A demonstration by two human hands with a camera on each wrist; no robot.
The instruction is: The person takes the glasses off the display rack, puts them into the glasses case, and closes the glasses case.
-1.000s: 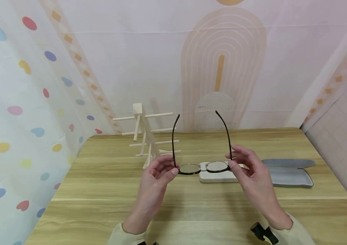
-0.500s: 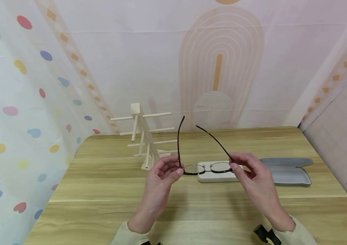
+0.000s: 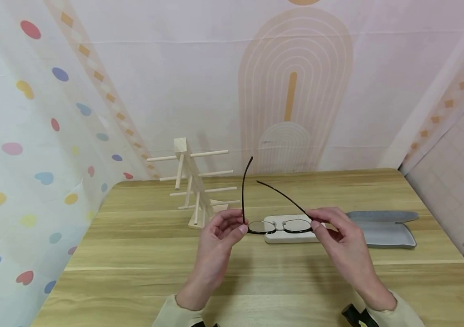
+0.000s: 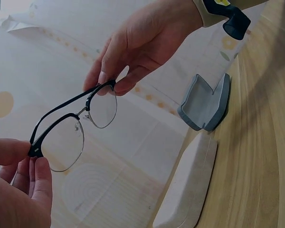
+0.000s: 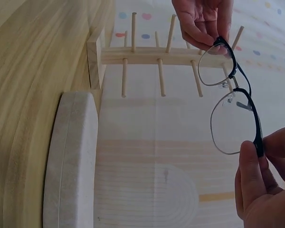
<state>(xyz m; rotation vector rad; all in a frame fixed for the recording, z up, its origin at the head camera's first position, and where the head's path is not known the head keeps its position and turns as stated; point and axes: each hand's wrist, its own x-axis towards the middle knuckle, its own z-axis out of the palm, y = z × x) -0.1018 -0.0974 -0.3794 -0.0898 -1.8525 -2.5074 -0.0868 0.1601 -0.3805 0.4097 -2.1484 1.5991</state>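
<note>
A pair of eyeglasses [image 3: 279, 229] with black brow bars and thin metal lower rims is held above the table by both hands. My left hand [image 3: 217, 254] pinches the left hinge corner between thumb and fingers. At the opposite corner, my right hand [image 3: 344, 247] pinches the frame where the right temple joins it. The left temple points away from me, while the right temple slants inward, partly folded. In the left wrist view the glasses [image 4: 61, 124] hang with lenses downward, above the level of the cases.
Behind the glasses lies a closed white glasses case [image 3: 285, 237]. To its right sits an opened grey case [image 3: 385, 234]. A wooden peg stand [image 3: 195, 175] rises at the back left of the wooden table [image 3: 142, 272]. Patterned cloth [image 3: 199, 86] hangs behind and beside the table.
The right temple has swung inward from pointing away to a slant across the lenses. My left hand and the glasses have shifted slightly right. The cases and stand stay put.
</note>
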